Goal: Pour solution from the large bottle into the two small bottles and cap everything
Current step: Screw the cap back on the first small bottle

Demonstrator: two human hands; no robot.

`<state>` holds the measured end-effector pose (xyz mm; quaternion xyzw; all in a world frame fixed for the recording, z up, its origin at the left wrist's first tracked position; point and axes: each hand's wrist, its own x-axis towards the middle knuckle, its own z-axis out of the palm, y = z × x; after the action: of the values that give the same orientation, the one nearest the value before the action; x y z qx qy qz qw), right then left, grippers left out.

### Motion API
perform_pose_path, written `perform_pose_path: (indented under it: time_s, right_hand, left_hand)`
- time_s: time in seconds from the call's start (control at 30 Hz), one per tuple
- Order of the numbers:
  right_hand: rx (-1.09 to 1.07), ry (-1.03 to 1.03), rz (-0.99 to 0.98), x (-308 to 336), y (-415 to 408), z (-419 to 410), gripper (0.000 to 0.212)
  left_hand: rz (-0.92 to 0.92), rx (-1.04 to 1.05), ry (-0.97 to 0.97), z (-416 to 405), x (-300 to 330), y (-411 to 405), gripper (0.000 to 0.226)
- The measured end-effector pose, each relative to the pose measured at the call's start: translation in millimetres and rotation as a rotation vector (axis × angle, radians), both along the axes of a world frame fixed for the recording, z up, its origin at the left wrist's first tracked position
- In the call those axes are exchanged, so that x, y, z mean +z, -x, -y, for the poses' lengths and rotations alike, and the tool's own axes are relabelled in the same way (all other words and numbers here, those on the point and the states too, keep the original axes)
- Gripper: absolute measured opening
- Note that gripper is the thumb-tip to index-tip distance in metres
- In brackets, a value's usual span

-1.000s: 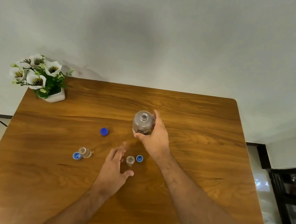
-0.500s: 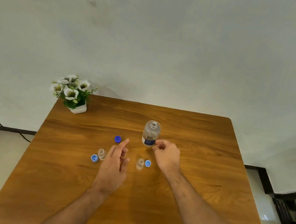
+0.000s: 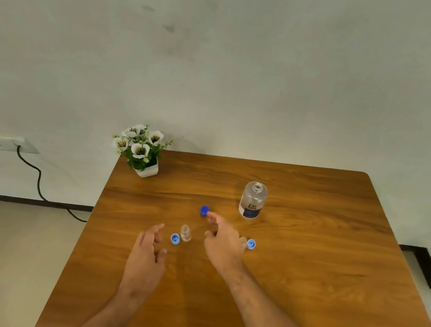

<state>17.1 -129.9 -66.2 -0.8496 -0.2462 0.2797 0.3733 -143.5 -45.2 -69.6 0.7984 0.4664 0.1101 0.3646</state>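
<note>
Beside right grip (image 3: 222, 239), blue cap (image 3: 204, 210).

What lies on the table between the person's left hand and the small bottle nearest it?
In the head view, a light blue cap lies between the left hand and the small bottle, right beside the bottle.

The only readable lettering stands on the large bottle (image 3: 252, 200), upright and uncapped on the wooden surface (image 3: 306, 257): its white-and-blue label shows dark letters in two stacked lines, "re" over "nu". Any smaller print on the blue band below is too blurred to read.
</note>
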Motion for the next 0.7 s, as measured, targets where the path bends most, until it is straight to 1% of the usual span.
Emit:
perform_pose_path:
  time_s: [0.13,0.33,0.47,0.57,0.63,0.7]
  right_hand:
    - [-0.012,0.044,-0.065,-30.0,22.3,-9.7,0.063]
    - [0.004,0.079,-0.062,-57.9,33.2,-30.3,0.073]
    - [-0.009,0.074,-0.043,-69.9,35.3,-39.7,0.071]
    - [-0.019,0.072,-0.020,-74.6,34.7,-43.5,0.065]
    - [-0.014,0.066,-0.003,-76.3,33.2,-44.9,0.060]
    - [-0.006,0.065,0.007,-76.5,31.8,-46.6,0.057]
  left_hand:
    - [-0.098,-0.087,0.053,-16.8,-11.1,-3.7,0.063]
    - [-0.221,-0.202,0.085,-41.9,-24.4,-23.6,0.070]
    - [-0.239,-0.218,0.090,-54.3,-35.7,-35.0,0.075]
    - [-0.264,-0.226,0.071,-61.4,-41.8,-41.9,0.080]
    - [-0.300,-0.258,0.052,-65.0,-45.3,-44.3,0.078]
    - [-0.330,-0.305,0.038,-68.6,-48.9,-44.7,0.071]
